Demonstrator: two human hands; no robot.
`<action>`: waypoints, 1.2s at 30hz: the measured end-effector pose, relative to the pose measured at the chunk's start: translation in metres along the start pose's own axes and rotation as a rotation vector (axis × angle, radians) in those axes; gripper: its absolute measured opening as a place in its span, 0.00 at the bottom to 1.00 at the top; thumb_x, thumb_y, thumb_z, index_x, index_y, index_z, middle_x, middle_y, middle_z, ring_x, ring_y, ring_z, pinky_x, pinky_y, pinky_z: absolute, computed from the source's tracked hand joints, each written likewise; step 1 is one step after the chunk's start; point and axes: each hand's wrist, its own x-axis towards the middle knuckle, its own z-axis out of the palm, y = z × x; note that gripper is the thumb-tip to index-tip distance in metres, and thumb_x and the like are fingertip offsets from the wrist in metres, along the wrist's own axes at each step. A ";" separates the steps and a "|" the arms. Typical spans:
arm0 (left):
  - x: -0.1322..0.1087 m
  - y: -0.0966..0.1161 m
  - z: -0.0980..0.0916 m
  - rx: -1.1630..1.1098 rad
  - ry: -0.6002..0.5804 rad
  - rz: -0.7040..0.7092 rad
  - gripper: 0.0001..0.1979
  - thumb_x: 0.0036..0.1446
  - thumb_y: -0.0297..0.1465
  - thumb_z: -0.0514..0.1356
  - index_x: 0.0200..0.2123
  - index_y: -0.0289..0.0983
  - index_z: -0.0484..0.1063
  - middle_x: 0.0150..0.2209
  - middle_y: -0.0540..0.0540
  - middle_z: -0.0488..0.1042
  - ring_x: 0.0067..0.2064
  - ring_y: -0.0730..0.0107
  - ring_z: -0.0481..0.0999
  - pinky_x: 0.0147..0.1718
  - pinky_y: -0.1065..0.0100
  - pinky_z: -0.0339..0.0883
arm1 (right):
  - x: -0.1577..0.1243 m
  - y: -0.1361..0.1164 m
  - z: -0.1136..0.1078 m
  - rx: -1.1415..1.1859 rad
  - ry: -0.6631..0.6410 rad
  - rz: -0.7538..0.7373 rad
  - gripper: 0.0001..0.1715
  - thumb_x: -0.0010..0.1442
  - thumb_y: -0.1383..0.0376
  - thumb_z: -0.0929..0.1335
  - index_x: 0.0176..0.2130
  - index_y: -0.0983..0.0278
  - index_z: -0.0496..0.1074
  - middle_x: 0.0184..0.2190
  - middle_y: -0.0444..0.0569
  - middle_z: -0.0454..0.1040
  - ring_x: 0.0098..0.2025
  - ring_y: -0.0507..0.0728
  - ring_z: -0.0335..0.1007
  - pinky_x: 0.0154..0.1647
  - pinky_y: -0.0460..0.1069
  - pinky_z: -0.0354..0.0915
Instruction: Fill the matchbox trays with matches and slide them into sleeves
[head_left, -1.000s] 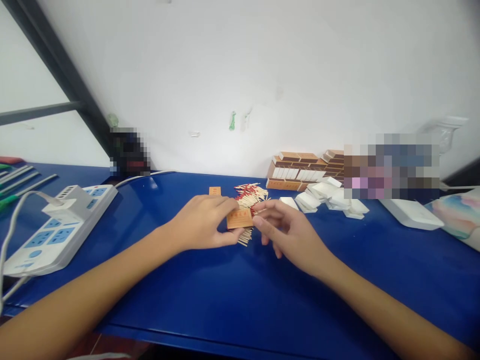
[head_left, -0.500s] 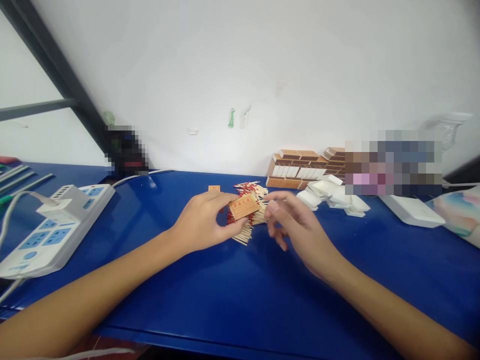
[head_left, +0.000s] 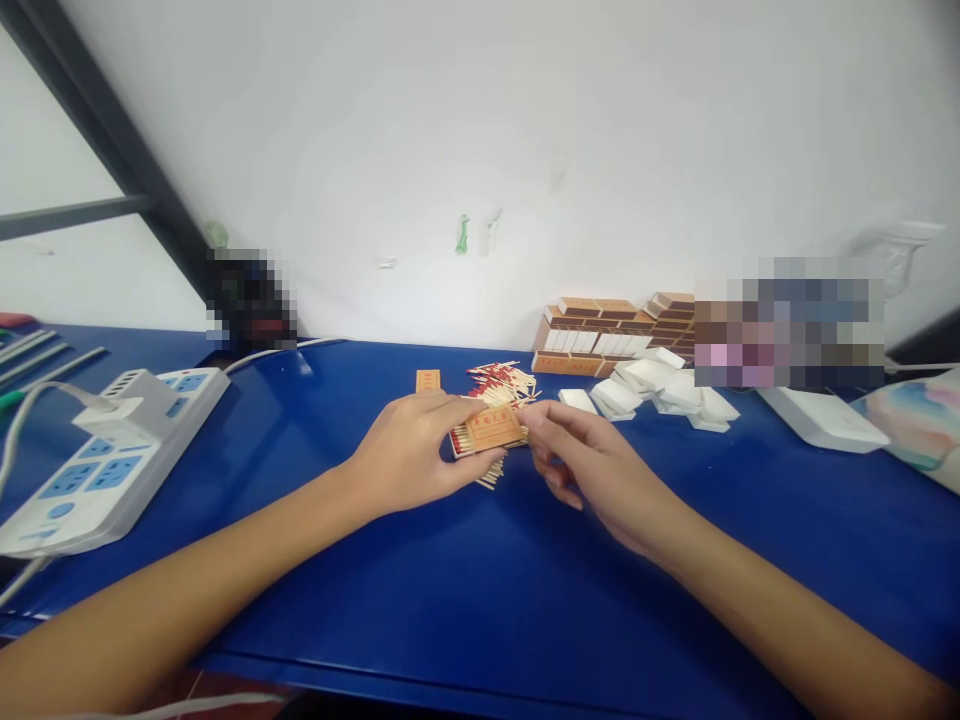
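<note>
My left hand [head_left: 409, 445] grips a matchbox [head_left: 493, 428] between thumb and fingers, its orange printed face turned up. The box is partly slid out: red-headed matches [head_left: 460, 440] show in the inner tray at its left end. At the right end, the closed fingertips of my right hand [head_left: 577, 450] meet the box. Behind and under it lies a heap of loose matches [head_left: 504, 380] with red heads and pale sticks. Another orange box [head_left: 428, 381] lies just beyond my left hand, partly hidden by it.
Stacked matchboxes [head_left: 577, 365] stand against the wall, with several white trays [head_left: 660, 378] piled before them. A white power strip [head_left: 112, 480] with a plugged-in adapter lies on the left of the blue table [head_left: 450, 600]. A white box [head_left: 825, 420] sits on the right.
My right hand has moved left and its fingers have closed at the box's right end. The box now shows its match-filled tray at the left end.
</note>
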 end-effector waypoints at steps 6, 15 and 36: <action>-0.001 0.001 0.001 -0.032 -0.031 0.008 0.19 0.62 0.42 0.66 0.50 0.37 0.77 0.37 0.46 0.82 0.36 0.63 0.80 0.36 0.62 0.75 | 0.001 -0.002 -0.002 -0.047 -0.033 0.031 0.24 0.65 0.43 0.69 0.35 0.61 0.69 0.22 0.38 0.61 0.19 0.47 0.52 0.14 0.42 0.49; -0.001 0.003 0.000 -0.021 -0.023 0.026 0.21 0.64 0.45 0.64 0.52 0.35 0.76 0.35 0.45 0.82 0.35 0.62 0.80 0.37 0.60 0.75 | -0.001 -0.009 0.004 0.001 -0.071 0.078 0.24 0.63 0.43 0.70 0.37 0.61 0.69 0.20 0.36 0.59 0.18 0.46 0.51 0.14 0.42 0.43; 0.002 0.001 -0.002 0.007 -0.078 0.100 0.22 0.66 0.43 0.61 0.54 0.33 0.74 0.39 0.42 0.81 0.40 0.61 0.79 0.42 0.57 0.76 | 0.003 0.000 0.002 -0.195 -0.019 -0.068 0.25 0.61 0.43 0.71 0.32 0.61 0.70 0.18 0.37 0.62 0.17 0.47 0.54 0.13 0.43 0.49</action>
